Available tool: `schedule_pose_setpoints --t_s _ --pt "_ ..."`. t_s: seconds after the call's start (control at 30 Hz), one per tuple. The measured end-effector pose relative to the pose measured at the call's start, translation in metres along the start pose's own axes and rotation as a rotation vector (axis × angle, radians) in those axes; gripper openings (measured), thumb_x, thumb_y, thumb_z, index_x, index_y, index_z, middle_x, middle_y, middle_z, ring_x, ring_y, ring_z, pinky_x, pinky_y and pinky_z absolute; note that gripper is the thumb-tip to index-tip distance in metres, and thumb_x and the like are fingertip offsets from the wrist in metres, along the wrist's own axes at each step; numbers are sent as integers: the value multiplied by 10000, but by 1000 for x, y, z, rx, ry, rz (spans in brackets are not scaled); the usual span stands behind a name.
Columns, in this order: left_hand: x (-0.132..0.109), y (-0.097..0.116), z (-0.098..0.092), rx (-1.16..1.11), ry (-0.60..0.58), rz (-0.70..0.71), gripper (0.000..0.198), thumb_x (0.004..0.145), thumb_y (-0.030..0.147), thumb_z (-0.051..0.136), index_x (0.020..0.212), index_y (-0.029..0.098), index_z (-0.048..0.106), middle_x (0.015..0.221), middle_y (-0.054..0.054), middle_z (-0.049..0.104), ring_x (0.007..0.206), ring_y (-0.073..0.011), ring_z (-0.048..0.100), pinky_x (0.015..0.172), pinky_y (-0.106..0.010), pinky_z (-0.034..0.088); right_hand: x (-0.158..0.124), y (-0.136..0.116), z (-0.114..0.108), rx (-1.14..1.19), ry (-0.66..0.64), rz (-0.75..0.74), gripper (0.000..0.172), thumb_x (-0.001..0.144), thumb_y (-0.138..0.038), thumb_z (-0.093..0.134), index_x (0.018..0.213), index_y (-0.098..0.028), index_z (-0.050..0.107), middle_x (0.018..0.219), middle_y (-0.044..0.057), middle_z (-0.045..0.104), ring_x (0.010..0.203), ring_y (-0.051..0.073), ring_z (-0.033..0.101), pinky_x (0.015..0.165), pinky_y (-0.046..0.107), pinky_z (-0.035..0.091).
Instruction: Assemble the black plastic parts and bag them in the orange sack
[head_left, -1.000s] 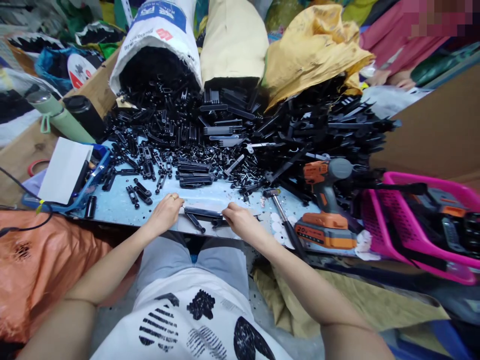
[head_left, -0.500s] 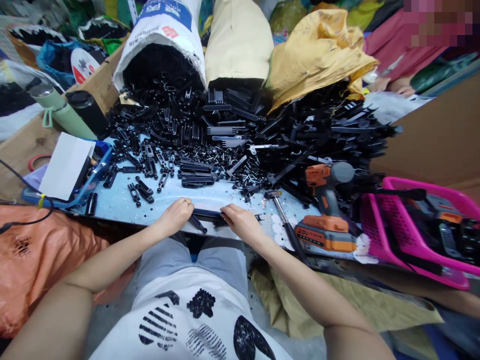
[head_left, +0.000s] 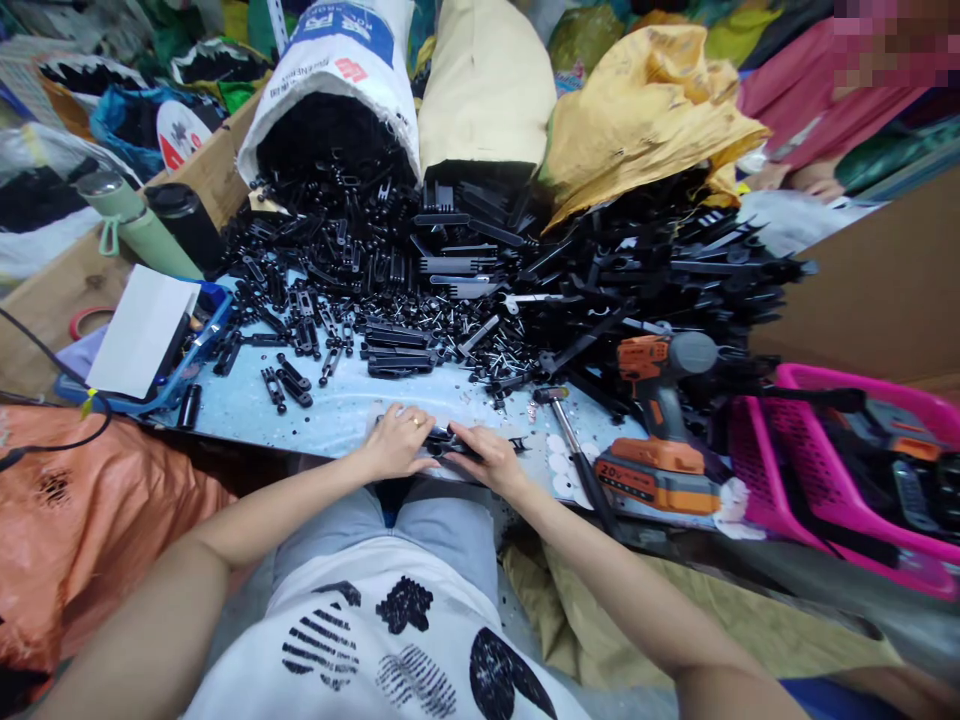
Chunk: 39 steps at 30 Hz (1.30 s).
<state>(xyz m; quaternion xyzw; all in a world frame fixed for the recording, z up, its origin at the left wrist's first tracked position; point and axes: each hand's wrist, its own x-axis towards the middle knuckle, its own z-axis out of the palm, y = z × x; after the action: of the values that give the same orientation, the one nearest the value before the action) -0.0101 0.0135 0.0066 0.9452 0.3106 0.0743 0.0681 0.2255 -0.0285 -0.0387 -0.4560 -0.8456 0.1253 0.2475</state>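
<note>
At the near edge of the bench both hands are close together on a slim black part (head_left: 441,441). My left hand (head_left: 399,442), with a ring on one finger, is closed over the part's left end and hides it. My right hand (head_left: 484,457) pinches the same part between thumb and fingers. A forked black end (head_left: 519,444) sticks out just right of that hand. Beyond the hands lies a stack of black bars (head_left: 399,350), with loose screws (head_left: 491,345) beside it. To the right lies a hammer (head_left: 576,448).
An orange and grey cordless drill (head_left: 660,430) stands right of the hammer, before a pink basket (head_left: 780,375). Heaps of black parts (head_left: 345,235) spill from sacks at the back. A blue tray (head_left: 217,310) stands left. Another person's hand (head_left: 817,180) shows at the far right.
My left hand has moved right, closer to my right hand, and now lies over the part. The long black bar that showed between the hands is mostly covered. The view has shifted slightly.
</note>
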Motion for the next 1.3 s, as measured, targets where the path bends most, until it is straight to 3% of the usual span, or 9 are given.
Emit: schedule_pose_setpoints --t_s 0.1,0.33,0.5,0.6,0.7,0.83,1.03,1.17,1.3 --pt "14 9 9 -30 -91 -69 622 826 562 507 1224 86 460 1045 -155 596 987 -285 525 837 -397 360 -3 5 5 -75 -25 -12 461 887 -408 505 1288 -179 503 897 88 645 838 189 572 742 332 470" --pt "9 12 13 3 -101 -53 610 863 524 473 1289 94 402 1104 -155 581 1014 -269 515 848 -377 347 14 29 -18 -148 -277 -250 471 912 -464 434 1296 -197 483 913 75 635 817 160 563 702 272 429" --pt "7 -4 3 77 -42 -56 456 921 453 384 1085 72 573 968 -167 624 917 -260 562 749 -354 394 20 25 -35 -388 -293 -47 600 841 -659 384 910 -125 648 759 99 623 706 181 557 617 265 360" --pt "7 -21 -6 -34 -58 -46 480 938 465 321 821 128 643 804 -114 647 786 -208 600 671 -303 409 25 18 -41 -352 -343 0 623 856 -675 311 719 -147 613 667 78 602 627 165 536 564 254 299" --pt "4 -30 -12 -146 -83 -9 492 945 464 301 770 164 650 765 -67 660 699 -159 612 626 -263 406 29 10 -48 -236 -388 7 635 871 -674 254 684 -167 588 632 48 595 590 143 529 557 246 279" --pt "0 -29 -8 -122 -60 -55 514 963 412 261 756 150 652 764 -88 676 692 -170 630 638 -276 424 33 -11 -57 -239 -464 5 603 864 -672 285 706 -170 578 684 59 624 625 148 562 571 246 292" --pt "6 -26 -12 44 -103 -225 547 961 432 266 825 100 679 799 -153 697 714 -232 661 590 -295 434 51 -56 -62 -492 -517 177 541 887 -622 308 911 -157 585 800 111 646 701 199 590 583 278 297" --pt "9 -20 -24 46 -108 -208 559 963 433 267 822 104 697 798 -145 706 715 -223 666 593 -285 440 65 -65 -56 -504 -359 13 544 837 -600 455 1093 -126 531 987 158 597 894 268 535 704 332 329" --pt "7 -14 -28 47 -97 -177 570 970 410 255 802 105 707 797 -136 712 730 -213 670 598 -275 439 72 -58 -53 -441 -400 -167 441 817 -520 519 975 -110 553 921 136 573 844 248 485 734 347 314"
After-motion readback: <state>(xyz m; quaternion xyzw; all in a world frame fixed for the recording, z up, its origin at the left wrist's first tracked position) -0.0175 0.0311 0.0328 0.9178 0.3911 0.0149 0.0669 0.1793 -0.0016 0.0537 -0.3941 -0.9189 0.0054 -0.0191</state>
